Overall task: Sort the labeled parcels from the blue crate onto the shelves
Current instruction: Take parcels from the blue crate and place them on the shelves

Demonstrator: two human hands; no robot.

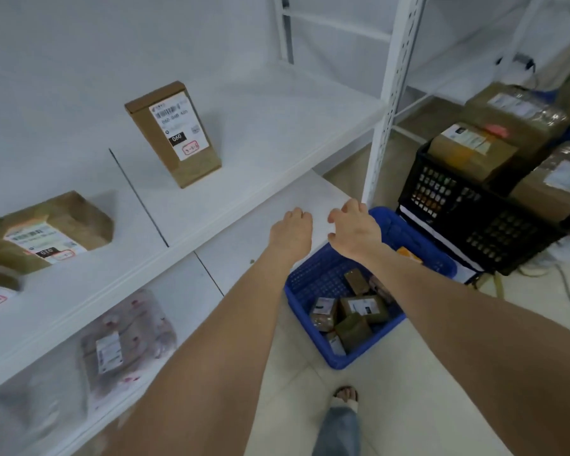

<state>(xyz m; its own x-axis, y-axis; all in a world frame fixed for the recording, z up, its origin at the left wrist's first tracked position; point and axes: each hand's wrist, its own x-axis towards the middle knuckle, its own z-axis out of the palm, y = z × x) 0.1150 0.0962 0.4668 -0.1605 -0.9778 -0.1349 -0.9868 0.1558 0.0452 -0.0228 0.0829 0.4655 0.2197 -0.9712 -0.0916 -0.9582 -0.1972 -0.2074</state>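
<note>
The blue crate [313,284] stands on the floor at centre right and holds several small brown labeled parcels [364,307]. Both my arms reach forward over it. My left hand [290,232] hangs above the lower shelf's edge with loosely curled fingers, holding nothing. My right hand [354,228] hovers over the crate's far left corner, fingers bent downward, also without a parcel. On the white shelf [260,133] at left, a brown box [173,133] stands upright with its label facing me. A second labeled parcel [46,232] lies further left.
A pink-patterned plastic mailer [122,343] lies on the lower shelf. A black crate [468,205] with larger taped cartons [474,149] sits right of the blue crate. A white shelf upright [385,113] rises between them. My foot [344,396] is on the tiled floor.
</note>
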